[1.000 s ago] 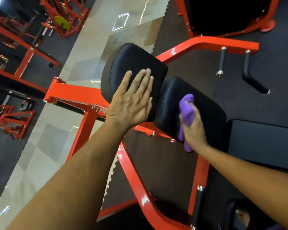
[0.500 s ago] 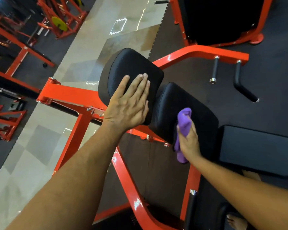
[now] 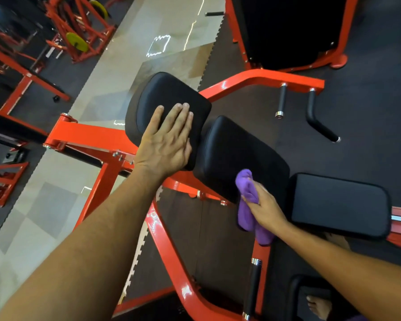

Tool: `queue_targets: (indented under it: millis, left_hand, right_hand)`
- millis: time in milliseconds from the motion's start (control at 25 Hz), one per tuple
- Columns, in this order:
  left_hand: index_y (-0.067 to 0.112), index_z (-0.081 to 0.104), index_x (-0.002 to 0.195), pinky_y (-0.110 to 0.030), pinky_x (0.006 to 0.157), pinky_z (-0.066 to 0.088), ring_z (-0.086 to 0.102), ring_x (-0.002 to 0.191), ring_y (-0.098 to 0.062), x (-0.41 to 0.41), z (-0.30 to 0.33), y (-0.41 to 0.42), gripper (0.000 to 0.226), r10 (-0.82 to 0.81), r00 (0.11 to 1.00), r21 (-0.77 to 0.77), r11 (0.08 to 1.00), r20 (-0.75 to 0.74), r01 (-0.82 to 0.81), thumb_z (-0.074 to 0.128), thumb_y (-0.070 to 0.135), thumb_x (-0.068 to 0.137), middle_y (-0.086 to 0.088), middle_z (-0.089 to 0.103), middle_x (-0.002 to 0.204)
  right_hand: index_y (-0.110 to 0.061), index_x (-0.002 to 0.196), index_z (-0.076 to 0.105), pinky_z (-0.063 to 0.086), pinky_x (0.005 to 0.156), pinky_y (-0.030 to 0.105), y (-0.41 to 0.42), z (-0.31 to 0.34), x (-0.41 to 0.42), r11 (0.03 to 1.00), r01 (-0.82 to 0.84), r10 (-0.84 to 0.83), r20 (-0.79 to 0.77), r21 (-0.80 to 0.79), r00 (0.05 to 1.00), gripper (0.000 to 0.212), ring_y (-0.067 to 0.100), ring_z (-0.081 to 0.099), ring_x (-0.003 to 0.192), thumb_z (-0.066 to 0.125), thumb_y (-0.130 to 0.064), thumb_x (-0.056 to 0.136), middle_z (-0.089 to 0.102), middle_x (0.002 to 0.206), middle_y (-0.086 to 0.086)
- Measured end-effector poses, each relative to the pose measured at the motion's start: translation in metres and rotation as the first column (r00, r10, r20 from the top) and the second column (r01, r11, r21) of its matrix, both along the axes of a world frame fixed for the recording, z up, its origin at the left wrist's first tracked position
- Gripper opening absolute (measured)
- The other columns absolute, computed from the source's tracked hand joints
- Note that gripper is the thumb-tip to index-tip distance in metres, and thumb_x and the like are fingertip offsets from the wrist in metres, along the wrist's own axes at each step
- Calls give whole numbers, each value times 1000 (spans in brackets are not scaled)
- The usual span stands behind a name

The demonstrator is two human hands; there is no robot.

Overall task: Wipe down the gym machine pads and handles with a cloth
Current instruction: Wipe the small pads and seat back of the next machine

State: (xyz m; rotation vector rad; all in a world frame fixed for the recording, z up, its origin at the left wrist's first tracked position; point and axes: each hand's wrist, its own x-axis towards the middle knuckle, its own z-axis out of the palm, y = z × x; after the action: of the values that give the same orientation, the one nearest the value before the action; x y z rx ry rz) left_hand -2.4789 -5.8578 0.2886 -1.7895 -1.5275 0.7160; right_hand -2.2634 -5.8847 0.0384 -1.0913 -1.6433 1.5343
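Head view looked down on my two arms reaching over an orange-framed gym machine (image 3: 95,135). My left hand (image 3: 166,144) lay flat on the upper black pad (image 3: 171,93), fingers straight and close together, pressing its face and holding nothing. My right hand (image 3: 263,205) had its grip clamped on a bunched purple cloth (image 3: 247,188), fingers curled round it, and held the cloth against the lower edge of the middle black pad (image 3: 239,149), part of it hanging below my palm. A third, flatter pad (image 3: 338,205) sat just beside my right wrist. Two black handles (image 3: 313,112) hung from the orange bar beyond, well apart from both hands.
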Motion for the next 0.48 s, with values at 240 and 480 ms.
queue_targets:
  millis: [240, 480]
  left_hand:
    - [14, 26, 163, -48, 128, 12, 12, 159, -23, 50, -79, 32, 62, -7, 954, -296, 950, 300, 100, 34, 40, 106, -8, 11, 173]
    - [6, 53, 148, -69, 119, 13, 29, 155, -21, 35, -136, 77, 54, 0, 952, -133, 990, 305, 42, 39, 27, 100, -8, 42, 162]
  right_hand:
    - [-19, 135, 52, 47, 97, 28, -9, -15, 29, 916, 346, -344, 47, -204, 938, 43, 16, 60, 115, 60, -39, 98, 62, 125, -1]
    - [-22, 150, 42, 33, 118, 36, 49, 5, -77, 933, 343, -347, -22, -110, 938, 55, 17, 40, 142, 48, -38, 98, 39, 154, 1]
